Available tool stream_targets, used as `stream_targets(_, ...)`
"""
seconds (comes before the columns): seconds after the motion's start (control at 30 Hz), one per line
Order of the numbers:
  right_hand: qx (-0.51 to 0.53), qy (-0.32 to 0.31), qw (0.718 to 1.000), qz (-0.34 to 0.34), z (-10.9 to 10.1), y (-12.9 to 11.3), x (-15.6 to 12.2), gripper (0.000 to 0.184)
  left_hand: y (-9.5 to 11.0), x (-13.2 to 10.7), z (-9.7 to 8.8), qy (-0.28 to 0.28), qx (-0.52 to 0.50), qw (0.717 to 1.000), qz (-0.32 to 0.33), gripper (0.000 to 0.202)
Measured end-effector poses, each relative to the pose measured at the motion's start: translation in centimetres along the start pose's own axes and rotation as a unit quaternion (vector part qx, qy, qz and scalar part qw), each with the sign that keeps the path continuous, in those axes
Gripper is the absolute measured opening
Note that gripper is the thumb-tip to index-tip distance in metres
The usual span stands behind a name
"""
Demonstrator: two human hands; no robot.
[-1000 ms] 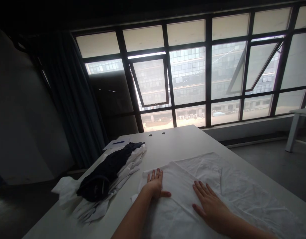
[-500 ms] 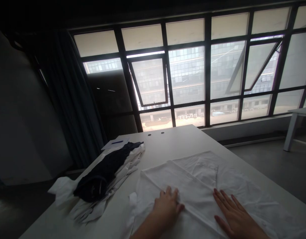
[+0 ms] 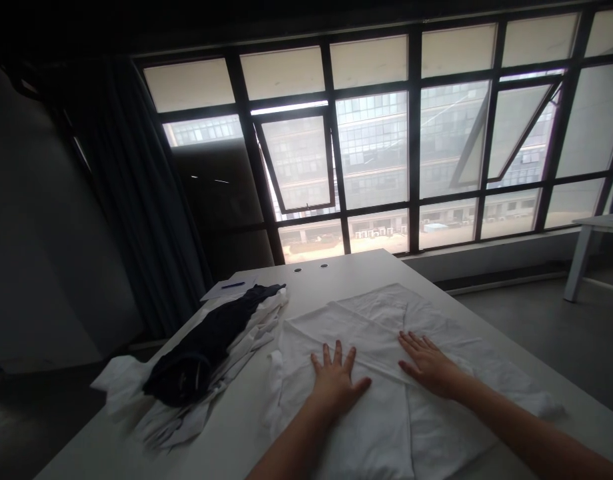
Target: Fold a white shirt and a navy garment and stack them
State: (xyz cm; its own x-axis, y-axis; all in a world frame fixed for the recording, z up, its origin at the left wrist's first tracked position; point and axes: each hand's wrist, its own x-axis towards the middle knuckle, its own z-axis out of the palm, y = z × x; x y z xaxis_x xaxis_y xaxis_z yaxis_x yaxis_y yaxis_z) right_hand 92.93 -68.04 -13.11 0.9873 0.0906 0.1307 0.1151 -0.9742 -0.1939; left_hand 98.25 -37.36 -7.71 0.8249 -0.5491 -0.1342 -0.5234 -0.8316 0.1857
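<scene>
A white garment (image 3: 376,427), probably a shirt, lies spread and partly folded over on the table, with creases across it. My left hand (image 3: 334,383) rests flat on its left part, fingers spread. Flat against the cloth further right is my right hand (image 3: 429,363), its fingers stretched out and pointing up and left. Neither hand grips the fabric. The garment's right side reaches toward the table's right edge, under my right forearm.
To the left is a pile of clothes, a dark garment (image 3: 201,353) over white ones (image 3: 171,423). Behind it lie a sheet of paper and a blue pen (image 3: 233,285). The white table (image 3: 356,270) reaches toward the windows. Another table (image 3: 581,260) stands far right.
Both hands have moved forward over the white garment, the right one also leftward. The garment has shifted slightly away and to the left. My left fingers are now spread wider.
</scene>
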Motion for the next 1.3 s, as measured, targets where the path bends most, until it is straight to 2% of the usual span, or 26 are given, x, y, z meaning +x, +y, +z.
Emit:
stream_targets(0.1,-0.001,-0.012,0.998,0.069,-0.6,-0.7,2.7,0.084,0.1,1.6,-0.1,0.01,0.011,1.0,-0.007,0.087)
stream_targets(0.17,-0.009,0.0,0.995,0.099,-0.6,-2.7,4.2,0.085,0.1,2.4,-0.1,0.021,0.02,1.0,-0.006,0.087)
stream_targets(0.3,0.02,-0.005,1.0,0.02,0.3,-8.3,6.3,0.086,0.1,3.2,0.0,0.027,0.029,0.999,0.002,0.087)
stream_targets(0.4,0.031,-0.015,0.999,-0.007,0.9,-10.6,6.4,0.082,-0.1,3.4,0.2,0.03,0.019,0.999,0.007,0.082)
stream_targets(0.5,0.038,-0.021,0.999,-0.021,1.1,-9.6,5.0,0.078,-0.4,3.3,0.3,0.036,0.014,0.999,0.014,0.084)
stream_targets(0.73,0.013,0.011,1.0,-0.023,1.2,-2.9,-1.7,0.079,-0.5,2.9,-0.1,0.024,0.015,0.999,0.02,0.089)
stream_targets(0.87,-0.002,0.033,0.999,-0.018,1.6,-1.7,-3.9,0.077,-0.1,1.7,-0.3,0.015,0.016,1.0,0.013,0.084)
stream_targets(1.03,-0.017,0.039,0.999,-0.016,2.1,-2.0,-4.3,0.074,-0.7,-2.9,2.4,-0.001,-0.002,1.0,-0.01,0.082)
stream_targets(1.13,-0.025,0.04,0.999,-0.012,2.3,-2.0,-4.2,0.075,-2.2,-6.7,3.9,-0.027,-0.016,0.999,0.024,0.081)
stream_targets(1.2,-0.026,0.045,0.999,-0.012,2.4,-2.0,-4.0,0.075,-3.6,-8.8,4.0,-0.053,-0.021,0.996,0.07,0.083)
stream_targets(1.3,-0.028,0.049,0.998,-0.009,2.6,-2.5,-3.7,0.076,-5.5,-10.6,2.8,-0.078,-0.023,0.986,0.143,0.085)
